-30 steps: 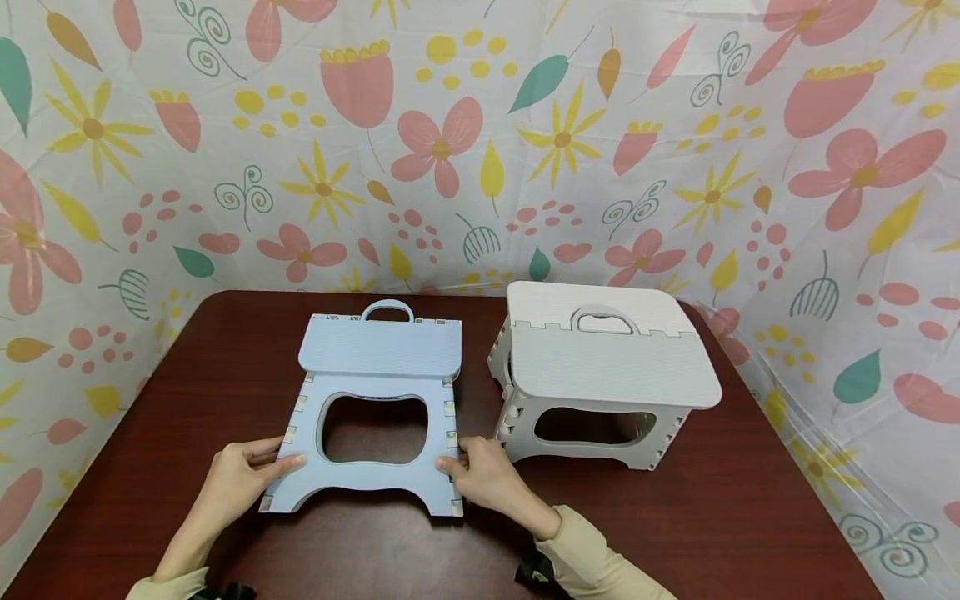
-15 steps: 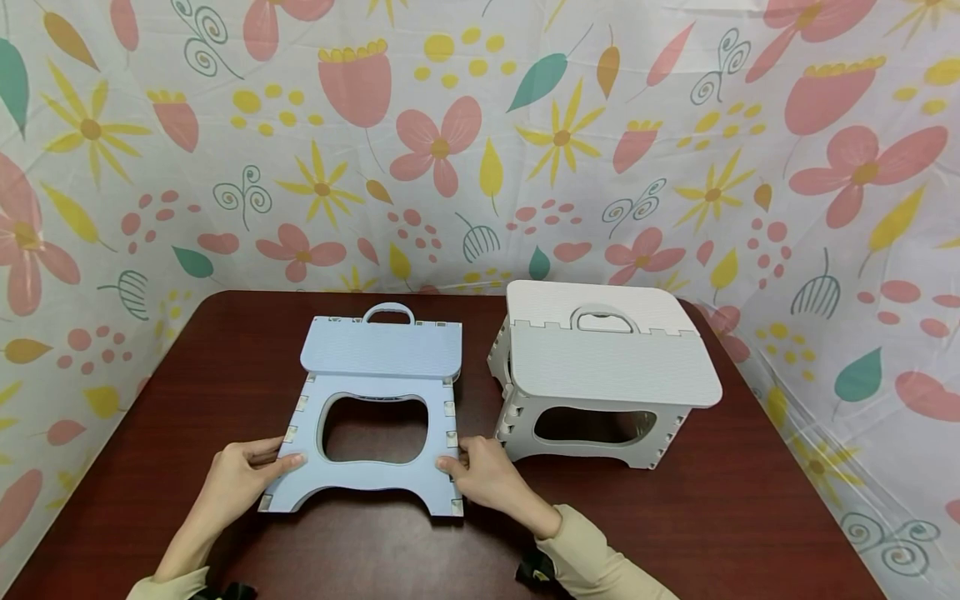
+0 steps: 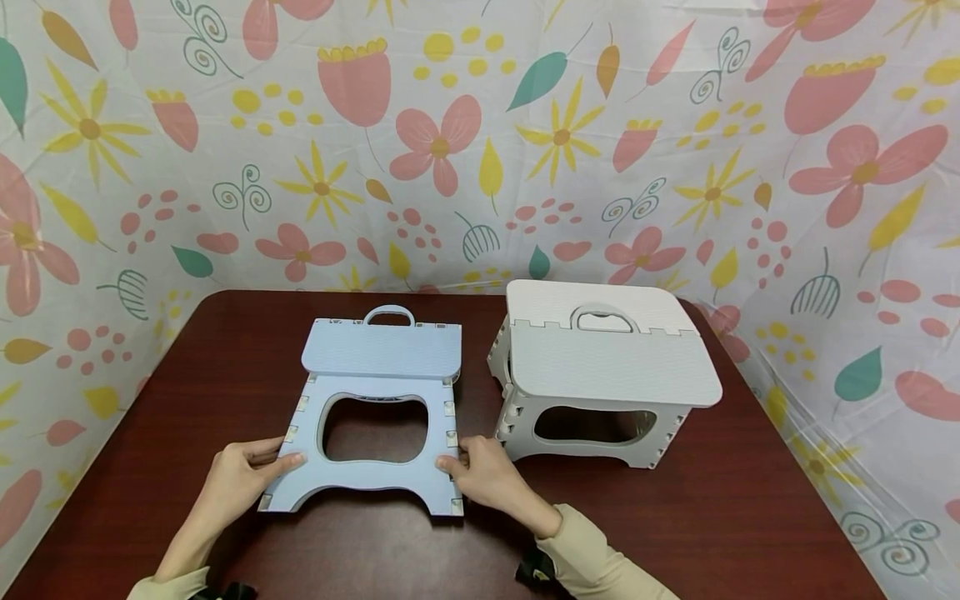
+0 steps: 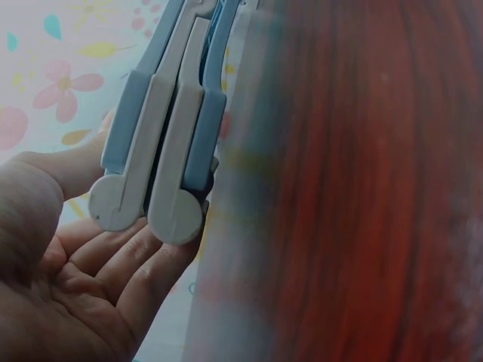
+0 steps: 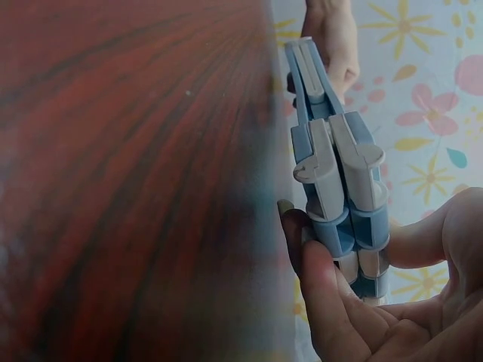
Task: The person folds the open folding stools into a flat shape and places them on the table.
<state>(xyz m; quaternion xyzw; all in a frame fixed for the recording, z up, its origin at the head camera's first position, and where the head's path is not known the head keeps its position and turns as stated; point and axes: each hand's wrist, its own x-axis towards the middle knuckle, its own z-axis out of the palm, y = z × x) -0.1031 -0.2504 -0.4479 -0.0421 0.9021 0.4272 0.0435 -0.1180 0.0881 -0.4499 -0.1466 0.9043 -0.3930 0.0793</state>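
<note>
Blue folding stool (image 3: 381,348), folded flat & held btwn two hands over the table (image 3: 570,542).

Detail: L hand (image 3: 238,477) pinched the L side edge nr the foot end, thumb on top, fingers below; R hand (image 3: 486,473) did likewise on the R edge. Stool thus lay directly btwn the hands, carry handle (image 3: 388,308) toward the floral backdrop (image 3: 438,150). Matching holds on both sides prob. served to steady it against twisting; thumb-over-finger pinch prob. pressed the leg panels (image 4: 179,136) tog. Nr end seemed just clear of the table, giving fingers room beneath; far-end contact couldn't be told. White folding stool (image 3: 611,358) stood opened on its legs, just beyond the R hand, prob. set aside to leave working space.
</note>
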